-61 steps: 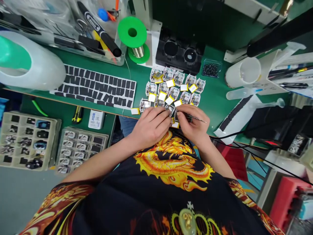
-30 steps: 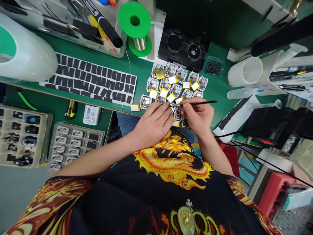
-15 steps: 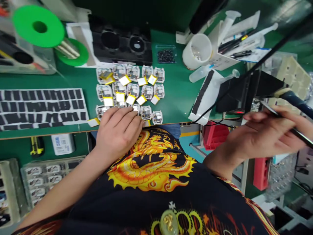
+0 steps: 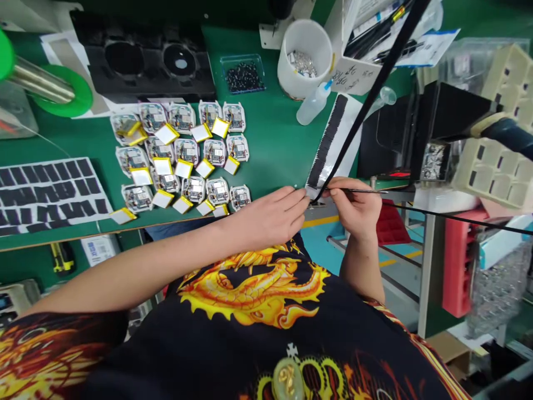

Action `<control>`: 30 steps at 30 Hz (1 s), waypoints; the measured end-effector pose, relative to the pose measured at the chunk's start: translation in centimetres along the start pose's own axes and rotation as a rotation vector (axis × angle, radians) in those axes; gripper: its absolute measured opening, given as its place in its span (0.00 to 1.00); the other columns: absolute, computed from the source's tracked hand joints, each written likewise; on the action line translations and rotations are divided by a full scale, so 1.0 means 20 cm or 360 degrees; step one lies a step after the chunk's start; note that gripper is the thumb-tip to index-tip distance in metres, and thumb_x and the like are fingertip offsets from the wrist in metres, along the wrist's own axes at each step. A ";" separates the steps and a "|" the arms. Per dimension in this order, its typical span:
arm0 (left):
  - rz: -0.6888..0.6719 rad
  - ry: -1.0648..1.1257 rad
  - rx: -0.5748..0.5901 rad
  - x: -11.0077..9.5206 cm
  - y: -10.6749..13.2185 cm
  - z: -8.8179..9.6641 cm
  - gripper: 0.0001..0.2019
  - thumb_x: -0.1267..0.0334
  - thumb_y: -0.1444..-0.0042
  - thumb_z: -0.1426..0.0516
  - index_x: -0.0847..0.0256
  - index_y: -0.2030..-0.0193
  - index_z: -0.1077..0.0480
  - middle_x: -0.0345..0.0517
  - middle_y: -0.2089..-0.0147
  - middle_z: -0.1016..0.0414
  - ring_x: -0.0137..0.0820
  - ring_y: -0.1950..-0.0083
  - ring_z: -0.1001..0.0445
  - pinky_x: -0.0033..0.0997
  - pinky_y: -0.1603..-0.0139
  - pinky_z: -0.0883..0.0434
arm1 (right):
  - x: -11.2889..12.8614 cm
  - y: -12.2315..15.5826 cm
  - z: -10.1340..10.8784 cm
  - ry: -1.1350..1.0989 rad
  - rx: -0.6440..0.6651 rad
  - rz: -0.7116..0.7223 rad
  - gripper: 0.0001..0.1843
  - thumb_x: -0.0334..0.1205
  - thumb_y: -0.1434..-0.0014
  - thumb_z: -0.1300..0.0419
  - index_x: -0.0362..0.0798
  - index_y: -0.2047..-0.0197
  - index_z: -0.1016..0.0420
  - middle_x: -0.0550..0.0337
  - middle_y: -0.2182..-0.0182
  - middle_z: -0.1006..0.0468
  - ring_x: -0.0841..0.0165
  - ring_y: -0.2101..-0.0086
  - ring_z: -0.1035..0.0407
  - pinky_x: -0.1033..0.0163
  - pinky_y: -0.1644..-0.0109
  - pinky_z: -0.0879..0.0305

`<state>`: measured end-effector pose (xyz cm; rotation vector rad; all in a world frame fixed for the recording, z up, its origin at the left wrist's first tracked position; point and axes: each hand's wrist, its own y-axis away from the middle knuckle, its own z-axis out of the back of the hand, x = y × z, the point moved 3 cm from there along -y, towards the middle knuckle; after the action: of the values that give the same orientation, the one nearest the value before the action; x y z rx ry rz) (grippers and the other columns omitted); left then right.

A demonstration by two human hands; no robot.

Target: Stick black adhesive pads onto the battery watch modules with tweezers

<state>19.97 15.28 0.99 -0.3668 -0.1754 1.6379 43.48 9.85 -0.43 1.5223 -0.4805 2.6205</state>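
My left hand [image 4: 278, 216] reaches across to the table's front edge, its fingers stretched out and touching the lower corner of a white backing sheet [image 4: 347, 130] with a row of narrow black strips [image 4: 328, 139]. Just right of that corner, my right hand [image 4: 356, 205] is closed on dark, slim tweezers [image 4: 366, 191]. The tips of the tweezers point left at the sheet's corner, close to my left fingertips. Left of my hands lie rows of white watch casings [image 4: 194, 189] with exposed circuit boards and small yellow-edged batteries [image 4: 183, 205].
A black cable [image 4: 375, 89] crosses in front of the sheet. Behind stand a white cup [image 4: 306, 39], a small squeeze bottle [image 4: 313, 104] and a tray of black bits [image 4: 244, 75]. A sheet of black pieces [image 4: 50, 191] and a green spool [image 4: 64, 91] are at left.
My left hand has left the watch casings and moved right to the sheet's corner. My right hand has come left with the tweezers to meet it. The view has shifted right.
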 end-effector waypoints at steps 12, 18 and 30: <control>0.0010 0.0019 0.0112 0.01 -0.04 -0.04 0.10 0.69 0.25 0.40 0.68 0.45 0.17 0.65 0.34 0.17 0.47 0.32 0.19 0.49 0.27 0.25 | 0.00 -0.02 0.00 0.0073 0.0044 0.0034 0.06 0.42 0.28 0.31 0.54 0.58 0.12 0.58 0.61 0.10 0.62 0.60 0.15 0.55 0.54 0.16; 0.0003 0.0017 0.0069 0.01 -0.04 -0.04 0.10 0.69 0.25 0.40 0.69 0.47 0.17 0.66 0.35 0.16 0.48 0.33 0.19 0.50 0.28 0.25 | 0.01 -0.04 -0.01 0.0081 0.0077 0.0074 0.05 0.38 0.28 0.31 0.54 0.58 0.12 0.59 0.60 0.09 0.64 0.59 0.15 0.57 0.52 0.17; 0.0172 -0.0139 0.0170 0.01 -0.10 -0.03 0.14 0.63 0.23 0.42 0.67 0.41 0.19 0.68 0.27 0.22 0.51 0.24 0.26 0.52 0.22 0.35 | -0.04 -0.03 0.02 0.0212 -0.0001 -0.0043 0.04 0.42 0.32 0.27 0.55 0.56 0.09 0.53 0.62 0.09 0.60 0.63 0.14 0.56 0.59 0.15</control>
<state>22.13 15.55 1.09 -0.2270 -0.1349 1.7637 44.36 10.49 -0.87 1.3331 -0.4460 2.6779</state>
